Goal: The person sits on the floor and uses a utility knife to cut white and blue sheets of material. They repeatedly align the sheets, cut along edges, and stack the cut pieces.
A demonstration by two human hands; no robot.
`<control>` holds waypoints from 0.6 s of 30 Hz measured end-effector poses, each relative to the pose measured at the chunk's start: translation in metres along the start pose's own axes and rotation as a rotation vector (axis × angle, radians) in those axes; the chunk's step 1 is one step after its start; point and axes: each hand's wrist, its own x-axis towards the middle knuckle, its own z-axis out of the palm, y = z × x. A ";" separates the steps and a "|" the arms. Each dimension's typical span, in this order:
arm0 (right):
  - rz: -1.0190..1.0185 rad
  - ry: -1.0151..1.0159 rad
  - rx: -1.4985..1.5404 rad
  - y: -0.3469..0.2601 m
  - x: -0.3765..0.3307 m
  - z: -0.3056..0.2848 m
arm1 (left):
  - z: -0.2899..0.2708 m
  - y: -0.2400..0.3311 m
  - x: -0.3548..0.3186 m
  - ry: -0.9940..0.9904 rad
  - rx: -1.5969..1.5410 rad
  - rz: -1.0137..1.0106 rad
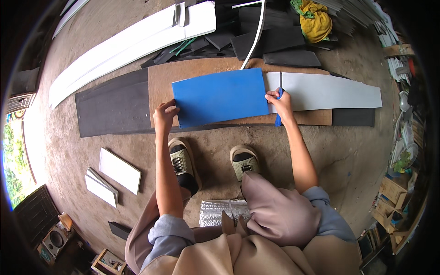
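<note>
A blue rectangular sheet point(220, 98) lies over a brown board point(160, 73) and overlaps a long pale grey strip point(334, 89). My left hand point(165, 117) pinches the sheet's left edge, near the lower corner. At the opposite edge, my right hand point(282, 103) has its thumb and fingertips on the sheet's border. The same hand is closed around a blue-handled tool point(278, 120) whose narrow dark blade points away from me. Its handle is partly hidden by my fingers, so its exact kind is unclear.
Dark sheets point(110, 105) lie beneath the board. Beyond are long white sheets point(133, 43), black offcuts point(270, 41) and a yellow-green cloth point(316, 23). White pieces point(120, 170) lie left of my feet; a white patterned bundle point(220, 213) is between my legs. Shelves with clutter point(394, 192) line the right.
</note>
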 end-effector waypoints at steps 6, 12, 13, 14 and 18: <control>-0.036 -0.016 -0.079 0.017 0.009 0.003 | 0.008 -0.007 -0.003 0.039 0.034 0.000; -0.059 -0.013 -0.080 0.030 0.018 -0.003 | 0.068 0.061 -0.022 0.248 0.588 0.484; -0.076 -0.009 -0.111 0.032 0.019 -0.003 | 0.077 0.082 -0.032 0.106 0.418 0.589; -0.093 -0.003 -0.142 0.035 0.019 -0.004 | 0.094 0.087 -0.029 -0.028 0.436 0.755; -0.102 -0.006 -0.514 0.026 0.014 0.002 | 0.130 0.112 -0.041 -0.227 0.341 0.788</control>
